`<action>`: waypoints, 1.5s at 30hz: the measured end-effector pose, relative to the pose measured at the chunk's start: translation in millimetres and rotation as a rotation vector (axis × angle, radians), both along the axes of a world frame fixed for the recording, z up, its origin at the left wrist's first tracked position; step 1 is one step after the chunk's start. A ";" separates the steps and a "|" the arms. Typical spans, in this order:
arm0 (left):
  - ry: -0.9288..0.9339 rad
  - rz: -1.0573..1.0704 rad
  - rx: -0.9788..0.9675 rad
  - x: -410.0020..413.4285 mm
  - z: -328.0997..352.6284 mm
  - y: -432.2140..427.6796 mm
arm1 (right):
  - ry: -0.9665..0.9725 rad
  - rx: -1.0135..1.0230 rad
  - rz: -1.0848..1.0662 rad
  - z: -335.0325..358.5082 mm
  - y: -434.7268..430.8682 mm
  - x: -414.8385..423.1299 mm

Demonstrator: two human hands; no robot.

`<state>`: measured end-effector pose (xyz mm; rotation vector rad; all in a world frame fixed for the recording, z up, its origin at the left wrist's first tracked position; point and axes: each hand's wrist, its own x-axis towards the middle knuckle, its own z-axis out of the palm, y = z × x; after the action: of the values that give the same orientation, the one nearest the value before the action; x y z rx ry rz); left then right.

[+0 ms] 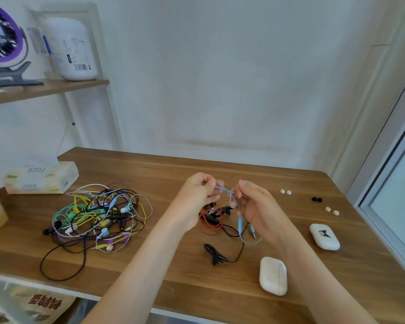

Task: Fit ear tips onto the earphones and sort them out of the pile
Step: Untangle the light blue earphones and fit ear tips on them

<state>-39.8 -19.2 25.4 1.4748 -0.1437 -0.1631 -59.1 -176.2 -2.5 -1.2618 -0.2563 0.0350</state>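
Observation:
My left hand (198, 192) and my right hand (251, 202) are raised over the middle of the table, both pinching the thin cord of a light blue wired earphone (240, 224). Its cord runs between my fingers and hangs down to a jack plug near the table. Under my hands lie a red and black earphone (211, 220) and a black ear-hook earphone (216, 254). A tangled pile of coloured earphones (96, 213) lies to the left. Loose ear tips sit at the right: two white (285, 192), two black (316, 199), two more white (332, 211).
Two white earbud cases lie at the right front, one plain (273, 275) and one with a black print (324, 236). A tissue pack (41, 177) sits at the back left. A shelf with a fan and a white bottle stands above it. The wooden table (161, 265) ends near a window frame on the right.

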 end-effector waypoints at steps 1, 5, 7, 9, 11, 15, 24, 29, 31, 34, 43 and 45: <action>0.024 0.001 -0.098 -0.3 0.7 -0.1 | 0.003 0.013 0.003 -0.1 -0.5 -0.5; 0.030 -0.002 -0.193 1.3 -0.1 3.5 | 0.028 0.000 -0.024 3.0 -5.1 -1.6; 0.025 -0.043 -0.127 1.7 -1.1 5.7 | 0.053 -0.013 -0.056 5.3 -7.3 -1.6; 0.030 -0.093 -0.068 1.5 -0.8 7.2 | 0.065 -0.018 -0.079 7.8 -7.7 -2.3; 0.032 -0.143 -0.010 1.4 -0.8 8.5 | 0.072 0.003 -0.090 7.8 -7.4 -2.8; 0.000 -0.262 0.167 -0.2 -4.2 10.3 | 0.078 0.022 -0.073 7.6 -7.6 -2.9; -0.121 -0.360 0.395 1.8 -11.3 12.4 | 0.045 0.029 -0.059 7.0 -7.0 -4.3; -0.096 -0.243 0.288 6.3 -14.4 17.2 | 0.148 0.037 -0.028 1.3 -10.5 -6.7; -0.072 -0.177 0.244 8.0 -16.1 17.2 | 0.157 0.047 -0.032 -2.0 -12.0 -7.6; -0.041 -0.057 0.153 10.6 -20.3 15.7 | 0.158 0.039 -0.037 -2.7 -12.6 -7.6; 0.129 -0.102 -0.420 14.3 -15.9 17.9 | 0.126 -0.160 -0.079 2.3 -17.6 -10.0; 0.084 -0.151 -0.334 15.2 -18.4 17.6 | 0.095 -0.167 -0.103 3.6 -16.8 -10.6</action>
<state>-24.6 -1.6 6.9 1.1224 -0.2043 -0.3075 -69.7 -193.0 1.1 -1.4341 -0.1072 0.0286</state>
